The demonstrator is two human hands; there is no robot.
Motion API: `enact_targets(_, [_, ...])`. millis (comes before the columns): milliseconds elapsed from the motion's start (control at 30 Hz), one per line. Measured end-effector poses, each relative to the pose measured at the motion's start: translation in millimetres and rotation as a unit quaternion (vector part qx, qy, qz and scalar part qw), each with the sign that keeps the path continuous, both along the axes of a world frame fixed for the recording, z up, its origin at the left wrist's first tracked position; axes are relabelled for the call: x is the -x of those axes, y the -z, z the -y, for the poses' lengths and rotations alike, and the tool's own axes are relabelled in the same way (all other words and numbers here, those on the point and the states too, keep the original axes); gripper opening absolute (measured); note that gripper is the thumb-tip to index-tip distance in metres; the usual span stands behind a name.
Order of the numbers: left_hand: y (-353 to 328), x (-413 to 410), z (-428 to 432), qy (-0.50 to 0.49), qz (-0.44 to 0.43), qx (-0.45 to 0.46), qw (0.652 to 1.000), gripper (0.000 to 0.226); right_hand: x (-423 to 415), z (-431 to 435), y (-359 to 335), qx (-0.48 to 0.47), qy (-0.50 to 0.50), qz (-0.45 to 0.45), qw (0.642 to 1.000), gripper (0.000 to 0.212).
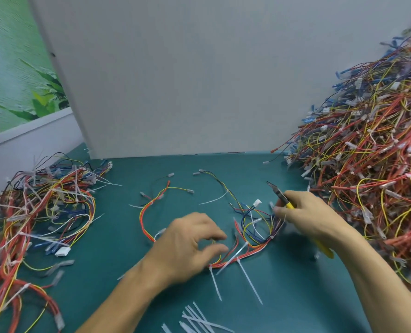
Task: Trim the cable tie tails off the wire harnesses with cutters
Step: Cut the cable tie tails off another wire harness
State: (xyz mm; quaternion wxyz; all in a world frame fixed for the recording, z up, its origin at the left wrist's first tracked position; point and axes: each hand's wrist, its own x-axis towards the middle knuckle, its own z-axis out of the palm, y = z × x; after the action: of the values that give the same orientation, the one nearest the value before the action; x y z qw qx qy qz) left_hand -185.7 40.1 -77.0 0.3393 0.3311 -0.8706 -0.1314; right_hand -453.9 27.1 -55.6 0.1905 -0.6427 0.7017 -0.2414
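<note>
My left hand (187,246) hovers half-open over the harness (252,248) mid-tabletop (118,236), holding nothing. My right hand (305,217) grips the cutters (281,197). The tails (248,282) point near; cutting too close could nick a wire.

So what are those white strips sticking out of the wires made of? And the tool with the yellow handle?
The cable tie tails look like thin plastic, probably nylon: milky white, slightly see-through, and springing out straight. The cutters in the right hand seem to have dark metal tips. Their yellow handles look like smooth plastic or a rubber coating.
</note>
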Motion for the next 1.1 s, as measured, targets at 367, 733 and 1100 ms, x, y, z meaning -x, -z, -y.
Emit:
enact_targets(367, [19, 15, -2, 0.045, 0.097, -0.056, 0.993, 0.024, -4, -6, -5, -0.035, -0.041, 0.001, 0.999, 0.005])
enact_targets(733, [16, 34, 4, -0.007, 0.3, -0.041, 0.953, 0.038, -8, -7, -2, -0.061, -0.078, -0.006, 0.995, 0.009])
enact_targets(1100, [20, 35, 5, -0.057, 0.271, -0.012, 0.961, 0.028, -1, -5, -3, -0.129, -0.086, -0.016, 0.988, 0.006])
